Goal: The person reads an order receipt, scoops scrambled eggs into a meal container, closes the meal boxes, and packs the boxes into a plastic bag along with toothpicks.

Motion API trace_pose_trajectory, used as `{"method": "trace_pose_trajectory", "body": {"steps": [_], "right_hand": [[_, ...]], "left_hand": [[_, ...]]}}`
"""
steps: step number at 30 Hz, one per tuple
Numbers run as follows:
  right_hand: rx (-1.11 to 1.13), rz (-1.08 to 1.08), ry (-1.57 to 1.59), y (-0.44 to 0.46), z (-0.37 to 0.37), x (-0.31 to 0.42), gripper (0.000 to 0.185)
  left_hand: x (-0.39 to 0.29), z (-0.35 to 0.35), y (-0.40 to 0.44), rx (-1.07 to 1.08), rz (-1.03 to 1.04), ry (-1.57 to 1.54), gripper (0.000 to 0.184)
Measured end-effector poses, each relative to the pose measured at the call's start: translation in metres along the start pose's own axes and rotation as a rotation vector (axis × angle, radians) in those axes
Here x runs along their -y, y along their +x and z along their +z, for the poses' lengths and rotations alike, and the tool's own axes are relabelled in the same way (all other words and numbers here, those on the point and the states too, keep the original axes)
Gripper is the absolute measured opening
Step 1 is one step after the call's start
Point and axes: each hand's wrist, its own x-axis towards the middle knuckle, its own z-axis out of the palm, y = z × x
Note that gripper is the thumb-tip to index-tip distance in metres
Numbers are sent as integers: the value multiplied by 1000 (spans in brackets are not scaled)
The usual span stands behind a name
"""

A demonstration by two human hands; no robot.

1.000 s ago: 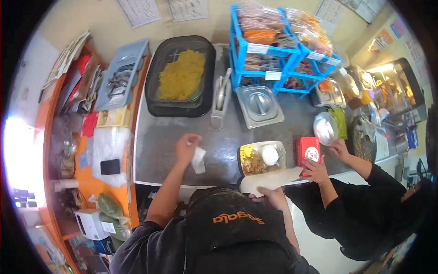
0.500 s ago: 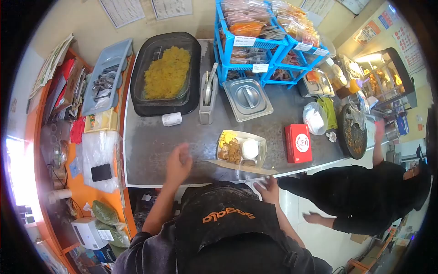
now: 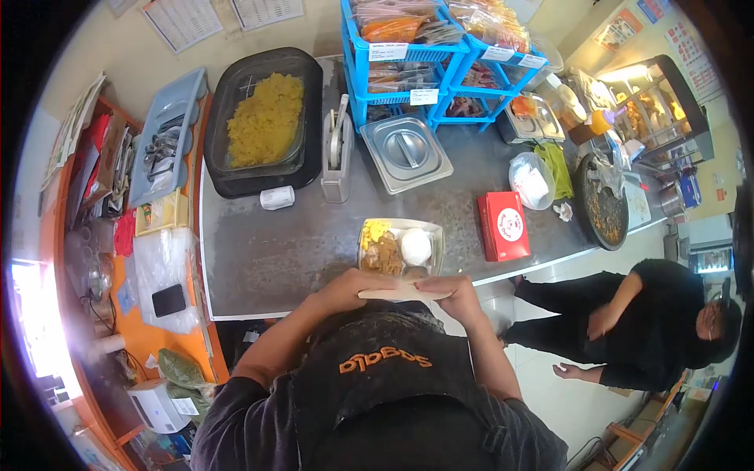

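Note:
A paper food box [image 3: 437, 229] lies open at the front of the metal table, holding white rice [image 3: 415, 246], brown saucy meat [image 3: 382, 257] and yellow pieces [image 3: 377, 228]. At its near side, my left hand [image 3: 351, 289] pinches the left part of the pale lid flap [image 3: 402, 292]. My right hand [image 3: 457, 297] grips the same flap at its right end. Both hands partly cover the box's near edge, and the undersides of the fingers are hidden. A red carton [image 3: 503, 226] stands to the right of the food box.
Behind the box are a lidded steel container [image 3: 406, 151], a tape dispenser [image 3: 336, 157], a paper roll [image 3: 277, 197] and a black tray [image 3: 212, 149] of yellow food. Blue crates [image 3: 471, 118] hold bagged items. A person in black [image 3: 652, 314] stands at right; a phone [image 3: 168, 301] lies left.
Both hands have come together at the food box and taken hold of its lid flap, which is now raised. The person at right has shifted and bent an arm. The view has turned slightly.

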Motion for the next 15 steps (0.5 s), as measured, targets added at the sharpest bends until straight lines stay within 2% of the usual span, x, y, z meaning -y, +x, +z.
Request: {"method": "trace_pose_trajectory", "body": {"steps": [2, 3, 4, 5, 6, 7, 10, 11, 13, 15], "right_hand": [[-1, -37, 21, -11, -1, -1, 56], [-9, -51, 6, -12, -1, 10, 57], [-16, -68, -9, -13, -4, 23, 58], [31, -61, -193, -12, -17, 46, 56], [-94, -33, -237, -20, -12, 40, 57], [-218, -2, -281, -37, -1, 27, 58], [-481, 158, -414, -56, 19, -1, 56], [-557, 229, -401, -48, 25, 4, 56], [-649, 329, -443, -31, 33, 12, 62], [-619, 473, -514, -16, 41, 3, 65]], "left_hand": [[-7, 4, -2, 38, -39, -59, 36], [-7, 5, -5, 108, -51, -60, 41], [-9, 7, -7, 35, 13, 3, 41], [-15, 8, -9, -40, 76, 68, 41], [-18, 9, -11, -114, 139, 133, 42], [-11, 12, -17, -219, 164, 277, 51], [-14, 21, -24, -611, -36, 509, 64], [-8, 26, -21, -694, -107, 494, 78], [5, 35, -18, -765, -213, 467, 78], [15, 42, -9, -832, -268, 484, 73]]}}
